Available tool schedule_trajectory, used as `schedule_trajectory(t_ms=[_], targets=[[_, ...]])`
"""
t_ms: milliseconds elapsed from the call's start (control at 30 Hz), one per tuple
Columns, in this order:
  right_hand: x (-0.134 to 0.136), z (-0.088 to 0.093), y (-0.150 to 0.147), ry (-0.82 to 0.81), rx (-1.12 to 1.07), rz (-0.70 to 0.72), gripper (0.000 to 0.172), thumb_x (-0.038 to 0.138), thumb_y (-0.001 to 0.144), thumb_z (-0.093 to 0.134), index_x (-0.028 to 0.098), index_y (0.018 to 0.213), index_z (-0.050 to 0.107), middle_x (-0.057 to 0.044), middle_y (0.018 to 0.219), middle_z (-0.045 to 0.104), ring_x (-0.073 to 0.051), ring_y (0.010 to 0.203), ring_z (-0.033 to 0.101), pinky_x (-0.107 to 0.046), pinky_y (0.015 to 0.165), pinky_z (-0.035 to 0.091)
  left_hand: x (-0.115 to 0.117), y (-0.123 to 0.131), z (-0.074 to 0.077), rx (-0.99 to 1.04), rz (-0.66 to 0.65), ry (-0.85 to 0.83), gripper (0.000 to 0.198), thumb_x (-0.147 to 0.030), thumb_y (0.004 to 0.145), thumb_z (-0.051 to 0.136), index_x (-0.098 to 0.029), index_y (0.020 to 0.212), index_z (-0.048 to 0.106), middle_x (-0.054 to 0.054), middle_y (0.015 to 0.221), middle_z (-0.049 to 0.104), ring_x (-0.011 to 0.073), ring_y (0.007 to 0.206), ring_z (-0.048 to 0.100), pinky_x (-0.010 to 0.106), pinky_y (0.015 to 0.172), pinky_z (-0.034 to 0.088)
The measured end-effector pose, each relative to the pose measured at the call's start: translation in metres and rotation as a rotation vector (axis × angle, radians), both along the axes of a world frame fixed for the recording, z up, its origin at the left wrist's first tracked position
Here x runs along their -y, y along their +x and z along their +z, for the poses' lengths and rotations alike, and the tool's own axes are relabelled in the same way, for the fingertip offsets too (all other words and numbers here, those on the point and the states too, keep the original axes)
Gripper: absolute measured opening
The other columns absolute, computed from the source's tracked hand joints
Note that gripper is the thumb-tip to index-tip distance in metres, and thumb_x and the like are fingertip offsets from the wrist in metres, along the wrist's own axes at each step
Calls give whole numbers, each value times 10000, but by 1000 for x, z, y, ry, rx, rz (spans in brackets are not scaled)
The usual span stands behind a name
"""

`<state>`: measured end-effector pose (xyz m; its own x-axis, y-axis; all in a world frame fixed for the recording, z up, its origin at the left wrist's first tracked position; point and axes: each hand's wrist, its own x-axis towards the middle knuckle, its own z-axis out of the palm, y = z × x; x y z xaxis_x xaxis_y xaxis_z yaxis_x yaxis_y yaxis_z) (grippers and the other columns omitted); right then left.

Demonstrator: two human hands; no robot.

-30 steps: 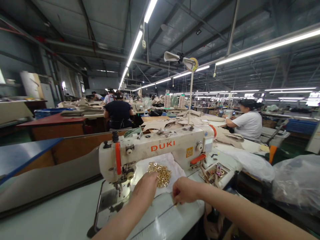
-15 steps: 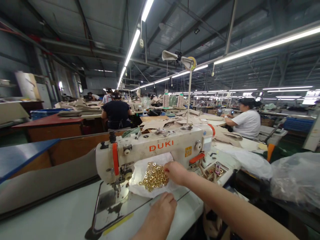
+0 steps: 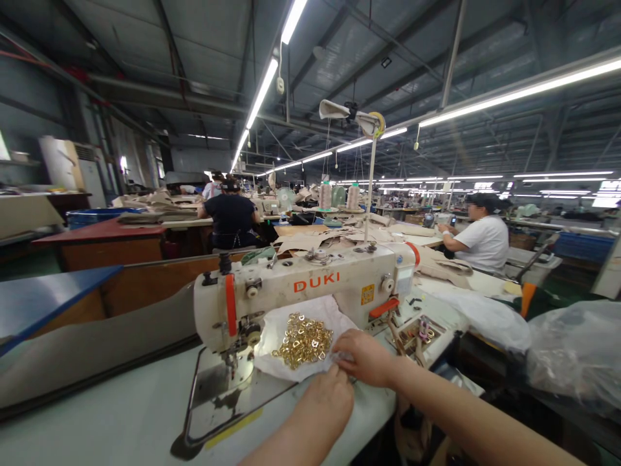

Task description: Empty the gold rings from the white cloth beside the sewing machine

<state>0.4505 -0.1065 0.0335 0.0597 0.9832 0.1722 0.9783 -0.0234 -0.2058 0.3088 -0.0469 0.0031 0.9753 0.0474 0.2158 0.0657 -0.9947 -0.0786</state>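
Note:
A pile of small gold metal D-rings [image 3: 303, 341] lies on a crumpled white sheet or bag [image 3: 268, 343] under the arm of the sewing machine [image 3: 276, 285]. My right hand [image 3: 366, 357] is at the right edge of the white sheet, fingers closed, with a small pale bit showing at the fingertips. Just below it, my left hand [image 3: 330, 396] is closed too, its fingertips meeting those of my right hand. What the fingers pinch is too small and too covered to name.
The needle plate [image 3: 213, 395] lies left of my hands. To the right stands a small parts tray [image 3: 427, 336], with clear plastic bags [image 3: 577, 353] beyond. Cut fabric pieces [image 3: 303, 241] lie behind the machine. Two co-workers sit further off, one in dark clothes [image 3: 230, 217], one in white [image 3: 485, 236].
My right hand has moved from the D-rings down and right to the sheet's edge. My left hand has risen slightly to meet it. The view has shifted a little.

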Motion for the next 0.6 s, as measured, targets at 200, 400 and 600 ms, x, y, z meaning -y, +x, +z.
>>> schedule_trajectory(t_ms=[200,400,600], targets=[[1,-3,2,-10,208,63,92,159,784,592,150,824,674,-73,883,706,-216,902,613,-308,854,410,-3,-1,13,-89,61,10,399,18,778,356,-182,919,671,83,887,683,224,909,625,313,748,526],[-13,3,11,17,273,-41,173,106,849,506,124,801,671,-112,867,703,-218,856,612,-318,795,404,-41,-1,51,16,313,-95,357,-16,821,321,-151,941,629,101,980,655,238,996,578,352,876,456],[-10,9,9,-1,281,-50,167,136,860,511,158,796,664,-68,871,694,-200,892,590,-303,823,389,-76,-9,53,1,475,-165,334,-23,817,373,-121,1027,613,139,1030,657,237,996,595,325,842,451]])
